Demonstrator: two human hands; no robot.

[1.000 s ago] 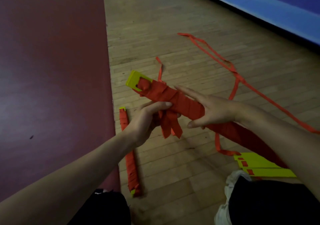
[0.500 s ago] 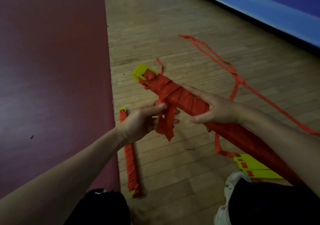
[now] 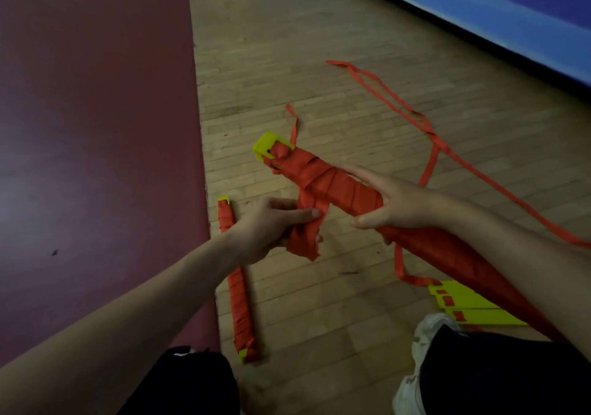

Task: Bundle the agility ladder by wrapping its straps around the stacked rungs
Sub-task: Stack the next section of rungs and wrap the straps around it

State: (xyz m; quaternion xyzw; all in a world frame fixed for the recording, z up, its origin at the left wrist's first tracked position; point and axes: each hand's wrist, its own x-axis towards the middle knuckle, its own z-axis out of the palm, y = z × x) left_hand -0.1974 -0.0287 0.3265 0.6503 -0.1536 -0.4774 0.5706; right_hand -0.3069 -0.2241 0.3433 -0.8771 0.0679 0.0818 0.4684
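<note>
through the head camera i saw the wrapped bundle [image 3: 329, 184], stacked rungs bound in red strap, held above the wooden floor [image 3: 319, 47] and running from the lower right up to the middle of the view. its yellow rung end [image 3: 267, 146] poked out at the far tip, with a short red end sticking up beside it.

the left hand [image 3: 271, 226] was clamped on the strap tail [image 3: 303, 242]. its fingers curled around the folded red lengths hanging from the bundle, and its thumb lay flat across the top. the tail came off the bundle's near side and ended in a ragged fold just below the fingers.

the right hand [image 3: 393, 203] lay on the bundle with fingers straight and spread along the top and the thumb pointing out below. i could not quite tell whether the thumb touched the strap.

a second bundle [image 3: 238, 286], fully wound, lay on the floor along the edge of the maroon mat [image 3: 96, 127]. loose straps [image 3: 431, 133] trailed across the boards towards the blue wall pad [image 3: 479, 8]. some bare yellow rungs [image 3: 463, 306] lay stacked near a white shoe [image 3: 425, 334], partly under the held bundle.
</note>
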